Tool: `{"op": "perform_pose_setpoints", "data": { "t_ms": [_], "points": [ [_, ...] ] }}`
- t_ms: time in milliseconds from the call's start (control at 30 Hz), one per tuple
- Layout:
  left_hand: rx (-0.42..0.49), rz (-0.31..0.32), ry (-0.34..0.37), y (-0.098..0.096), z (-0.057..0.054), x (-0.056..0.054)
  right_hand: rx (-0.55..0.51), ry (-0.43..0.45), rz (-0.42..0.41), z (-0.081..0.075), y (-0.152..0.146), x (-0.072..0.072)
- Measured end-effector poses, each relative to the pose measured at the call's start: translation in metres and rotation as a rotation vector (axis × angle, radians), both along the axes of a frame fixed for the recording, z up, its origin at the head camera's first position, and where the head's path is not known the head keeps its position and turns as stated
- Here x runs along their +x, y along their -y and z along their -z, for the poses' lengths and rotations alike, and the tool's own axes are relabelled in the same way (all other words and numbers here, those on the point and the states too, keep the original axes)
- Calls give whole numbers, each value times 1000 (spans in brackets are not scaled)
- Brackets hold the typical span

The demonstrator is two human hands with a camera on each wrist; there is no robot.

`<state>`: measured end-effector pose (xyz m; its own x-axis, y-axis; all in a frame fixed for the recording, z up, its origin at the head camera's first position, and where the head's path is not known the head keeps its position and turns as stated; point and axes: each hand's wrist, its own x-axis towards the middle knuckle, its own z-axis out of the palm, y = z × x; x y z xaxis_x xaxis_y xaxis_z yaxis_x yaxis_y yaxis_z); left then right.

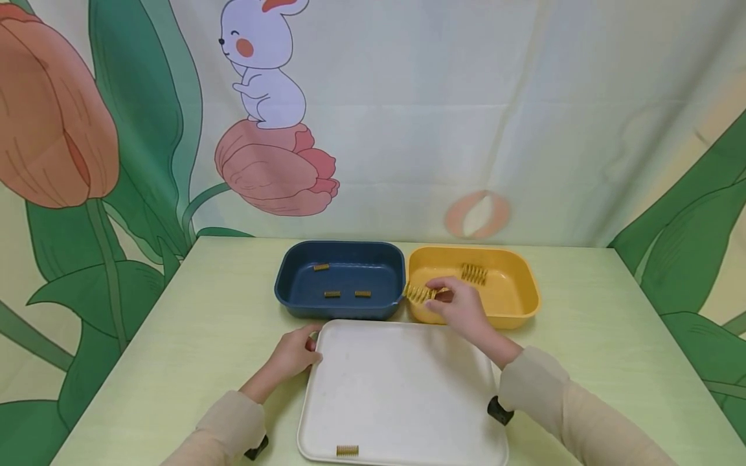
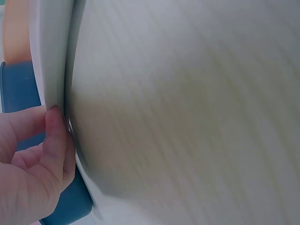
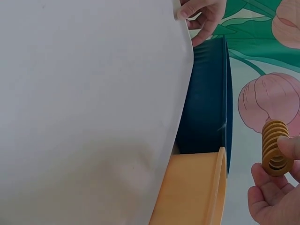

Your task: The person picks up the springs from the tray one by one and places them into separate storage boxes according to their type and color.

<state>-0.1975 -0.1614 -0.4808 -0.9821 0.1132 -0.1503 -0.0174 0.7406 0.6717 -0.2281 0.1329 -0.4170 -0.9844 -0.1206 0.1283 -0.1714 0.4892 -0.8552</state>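
Observation:
In the head view my right hand (image 1: 463, 310) pinches a large gold coil spring (image 1: 417, 294) between thumb and fingers, over the near left side of the yellow bin (image 1: 513, 285). The right wrist view shows this spring's thick, flat coils (image 3: 271, 140) clearly. My left hand (image 1: 293, 353) grips the white tray (image 1: 402, 388) by its left edge near the far corner, thumb and fingers pinching the rim (image 2: 51, 70) in the left wrist view. A smaller spring (image 1: 348, 450) lies on the tray by its near edge. Inside the yellow bin lie large springs (image 1: 474, 274), close together; their number is unclear.
Left of the yellow bin, almost touching it, stands a dark blue bin (image 1: 303, 285) with three small springs (image 1: 362, 294) lying apart. Both bins sit just behind the tray on a pale green table (image 1: 606, 362). A printed curtain (image 1: 396, 129) hangs behind the table.

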Motion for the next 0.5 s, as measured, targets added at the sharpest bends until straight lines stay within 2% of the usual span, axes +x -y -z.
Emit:
{"op": "perform_pose_setpoints", "data": {
  "t_ms": [267,500],
  "points": [
    [10,5,-10,0,-3,1,24,40,30,-3,-6,-4],
    [8,1,7,1,-2,1,34,5,35,1,-11,-8]
  ]
}}
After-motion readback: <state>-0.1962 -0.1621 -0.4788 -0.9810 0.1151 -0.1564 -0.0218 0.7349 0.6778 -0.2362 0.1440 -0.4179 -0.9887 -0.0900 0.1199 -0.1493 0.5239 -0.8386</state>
